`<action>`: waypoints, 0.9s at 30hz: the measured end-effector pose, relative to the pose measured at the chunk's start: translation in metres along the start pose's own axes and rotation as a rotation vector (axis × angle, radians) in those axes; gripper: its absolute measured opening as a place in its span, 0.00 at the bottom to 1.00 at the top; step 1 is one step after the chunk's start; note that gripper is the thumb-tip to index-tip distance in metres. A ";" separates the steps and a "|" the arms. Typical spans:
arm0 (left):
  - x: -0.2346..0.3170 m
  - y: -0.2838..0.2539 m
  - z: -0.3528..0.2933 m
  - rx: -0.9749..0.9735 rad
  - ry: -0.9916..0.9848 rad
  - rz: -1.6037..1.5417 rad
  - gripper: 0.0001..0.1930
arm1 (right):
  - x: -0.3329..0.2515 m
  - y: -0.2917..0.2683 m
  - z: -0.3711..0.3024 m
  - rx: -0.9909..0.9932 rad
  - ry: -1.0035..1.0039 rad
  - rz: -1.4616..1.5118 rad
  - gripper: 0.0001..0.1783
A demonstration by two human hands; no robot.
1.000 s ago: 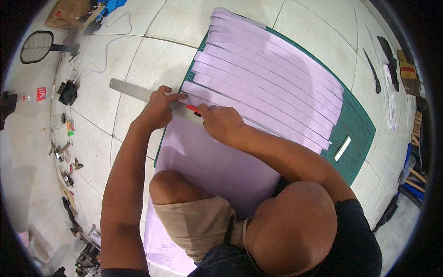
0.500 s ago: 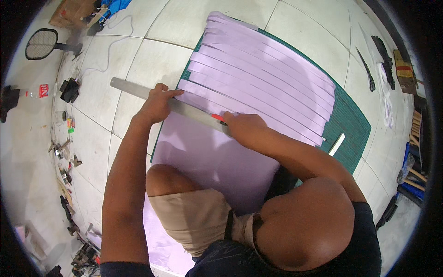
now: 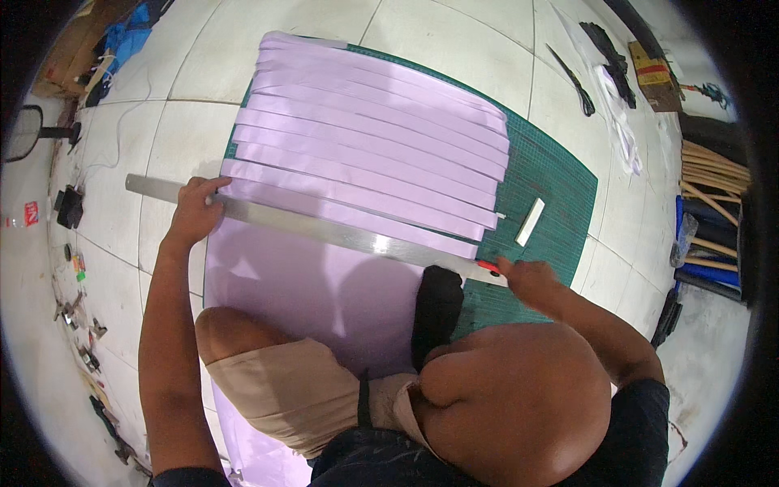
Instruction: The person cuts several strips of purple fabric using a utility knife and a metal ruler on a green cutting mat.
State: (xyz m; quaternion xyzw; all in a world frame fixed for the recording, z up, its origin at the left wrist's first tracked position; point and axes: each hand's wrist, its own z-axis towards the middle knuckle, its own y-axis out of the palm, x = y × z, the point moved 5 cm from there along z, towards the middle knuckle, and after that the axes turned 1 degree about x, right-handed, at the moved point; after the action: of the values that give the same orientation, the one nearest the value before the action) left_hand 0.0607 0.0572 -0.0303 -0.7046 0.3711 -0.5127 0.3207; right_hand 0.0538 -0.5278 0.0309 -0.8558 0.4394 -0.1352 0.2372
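A long metal ruler point(image 3: 324, 228) lies slantwise across a sheet of lilac material point(image 3: 308, 268) on a green cutting mat point(image 3: 552, 170). Near the ruler's left end, my left hand point(image 3: 197, 213) presses it down, fingers curled over it and thumb stretched to the right. My right hand point(image 3: 531, 284) is closed round a red utility knife point(image 3: 488, 266) at the ruler's right end, past the sheet's edge; the blade is too small to make out. Beyond the ruler lie several lilac strips point(image 3: 373, 130) side by side. My black-socked foot point(image 3: 438, 304) rests against the ruler's near edge.
A white bar point(image 3: 530, 221) lies on the mat's right part. Scissors point(image 3: 574, 81) and a cardboard box point(image 3: 654, 77) are on the tiled floor at far right, with wooden sticks point(image 3: 714, 174) below them. Small tools and a black object point(image 3: 70, 207) line the left wall.
My right hand has slid the knife rightward along the ruler, from mid-sheet to beyond the sheet's right edge. My left hand stays on the ruler. The whole view has shifted.
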 end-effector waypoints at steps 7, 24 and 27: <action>0.015 0.008 -0.002 0.209 -0.223 -0.175 0.21 | 0.057 0.005 -0.047 0.089 0.114 -0.004 0.15; -0.011 0.022 0.015 0.337 -0.368 0.083 0.16 | -0.034 0.043 0.052 0.897 0.515 1.125 0.23; -0.012 0.021 0.016 0.331 -0.374 -0.012 0.14 | -0.038 0.037 0.052 0.914 0.487 1.170 0.20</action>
State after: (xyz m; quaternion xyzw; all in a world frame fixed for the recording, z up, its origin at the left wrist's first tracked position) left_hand 0.0698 0.0576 -0.0574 -0.7271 0.2121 -0.4292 0.4920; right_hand 0.0297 -0.5007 -0.0336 -0.2485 0.7597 -0.3397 0.4956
